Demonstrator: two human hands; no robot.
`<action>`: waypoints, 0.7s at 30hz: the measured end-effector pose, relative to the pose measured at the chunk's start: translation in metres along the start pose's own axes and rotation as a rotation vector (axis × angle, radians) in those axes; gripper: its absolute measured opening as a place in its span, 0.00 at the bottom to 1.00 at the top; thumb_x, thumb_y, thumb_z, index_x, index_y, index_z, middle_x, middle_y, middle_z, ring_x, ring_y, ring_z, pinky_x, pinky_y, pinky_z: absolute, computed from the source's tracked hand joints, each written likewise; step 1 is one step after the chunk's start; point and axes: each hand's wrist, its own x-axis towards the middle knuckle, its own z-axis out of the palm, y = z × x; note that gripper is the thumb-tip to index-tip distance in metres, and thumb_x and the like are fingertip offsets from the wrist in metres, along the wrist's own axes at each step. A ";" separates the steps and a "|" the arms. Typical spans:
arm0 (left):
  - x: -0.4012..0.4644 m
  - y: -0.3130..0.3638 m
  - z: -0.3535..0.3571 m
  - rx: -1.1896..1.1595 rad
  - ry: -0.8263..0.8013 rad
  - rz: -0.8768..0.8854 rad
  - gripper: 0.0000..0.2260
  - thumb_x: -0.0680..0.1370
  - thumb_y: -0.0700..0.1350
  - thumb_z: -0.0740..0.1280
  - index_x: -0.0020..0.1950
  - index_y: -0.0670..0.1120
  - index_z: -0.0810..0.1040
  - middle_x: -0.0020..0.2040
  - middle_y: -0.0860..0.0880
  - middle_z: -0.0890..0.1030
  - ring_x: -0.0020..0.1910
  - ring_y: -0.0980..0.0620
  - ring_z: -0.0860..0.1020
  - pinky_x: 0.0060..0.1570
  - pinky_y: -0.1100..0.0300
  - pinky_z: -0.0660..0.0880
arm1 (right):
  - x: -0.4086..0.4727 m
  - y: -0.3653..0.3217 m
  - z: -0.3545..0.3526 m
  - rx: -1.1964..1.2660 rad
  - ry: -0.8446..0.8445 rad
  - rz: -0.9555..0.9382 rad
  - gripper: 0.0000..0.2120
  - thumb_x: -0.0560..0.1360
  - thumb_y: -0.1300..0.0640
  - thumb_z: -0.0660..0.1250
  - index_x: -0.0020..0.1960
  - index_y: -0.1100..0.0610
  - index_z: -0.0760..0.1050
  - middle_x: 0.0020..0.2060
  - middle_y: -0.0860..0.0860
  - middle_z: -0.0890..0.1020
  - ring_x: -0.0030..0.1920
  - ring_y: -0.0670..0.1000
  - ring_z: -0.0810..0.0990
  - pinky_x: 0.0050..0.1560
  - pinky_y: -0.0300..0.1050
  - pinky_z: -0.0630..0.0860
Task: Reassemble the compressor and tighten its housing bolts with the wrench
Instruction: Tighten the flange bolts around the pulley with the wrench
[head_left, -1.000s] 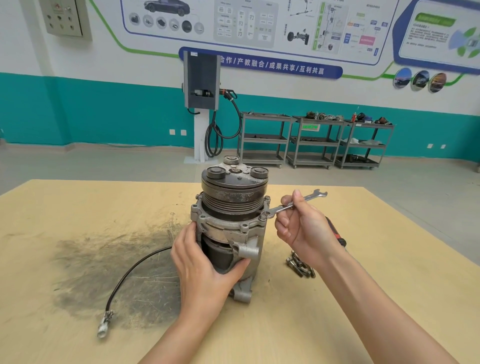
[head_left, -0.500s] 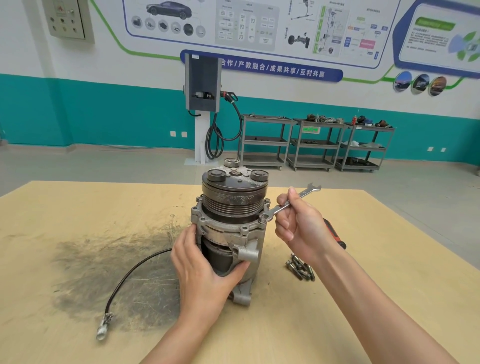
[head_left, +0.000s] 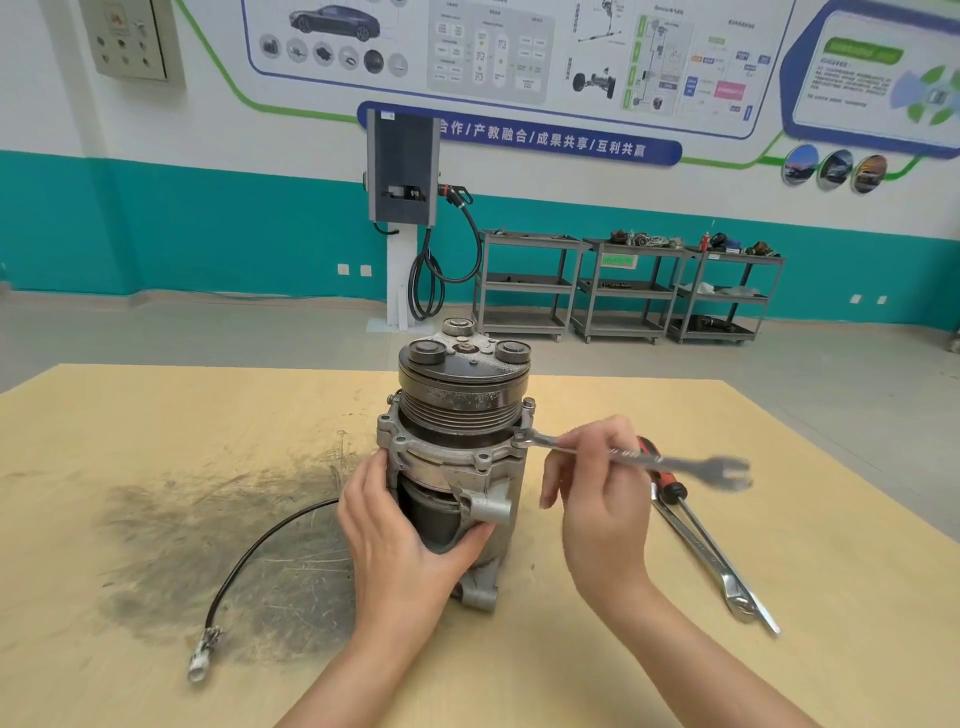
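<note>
A grey metal compressor (head_left: 457, 415) with a dark grooved pulley on top stands upright at the middle of the wooden table (head_left: 130, 426). My left hand (head_left: 410, 540) grips its lower body from the front left. A slim silver wrench (head_left: 639, 460) lies level, its ring end sitting on a housing bolt (head_left: 519, 440) at the flange's right side and its open end pointing right. My right hand (head_left: 597, 499) pinches the wrench shaft near its middle, just right of the compressor.
A red-handled screwdriver (head_left: 675, 493) and a larger wrench (head_left: 711, 561) lie on the table to the right. A black cable with a connector (head_left: 249, 561) curls across a dark oily stain at left. Grey tool carts (head_left: 623, 286) stand far back by the wall.
The wrench has swung clockwise around the bolt, its free end moving from the far right toward me. My right hand followed it forward. The left hand kept its hold on the compressor.
</note>
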 end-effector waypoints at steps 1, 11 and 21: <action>0.000 0.000 0.000 0.000 -0.003 -0.001 0.52 0.60 0.56 0.80 0.76 0.37 0.59 0.72 0.39 0.63 0.71 0.45 0.58 0.70 0.50 0.56 | -0.003 -0.001 0.001 -0.097 -0.031 -0.119 0.13 0.83 0.48 0.55 0.42 0.51 0.68 0.25 0.49 0.71 0.25 0.45 0.69 0.26 0.36 0.67; -0.001 -0.002 0.000 0.012 0.000 0.009 0.52 0.60 0.57 0.80 0.75 0.38 0.59 0.72 0.41 0.63 0.70 0.45 0.59 0.69 0.49 0.57 | 0.003 -0.006 0.000 -0.332 -0.025 -0.425 0.15 0.84 0.44 0.53 0.45 0.51 0.69 0.32 0.40 0.72 0.28 0.44 0.73 0.26 0.46 0.72; -0.001 -0.001 0.001 -0.003 0.002 0.012 0.52 0.60 0.55 0.82 0.76 0.39 0.59 0.72 0.42 0.63 0.71 0.44 0.59 0.70 0.51 0.56 | 0.022 0.001 -0.006 0.170 0.076 0.260 0.22 0.84 0.47 0.48 0.39 0.56 0.69 0.22 0.53 0.73 0.23 0.52 0.72 0.25 0.36 0.64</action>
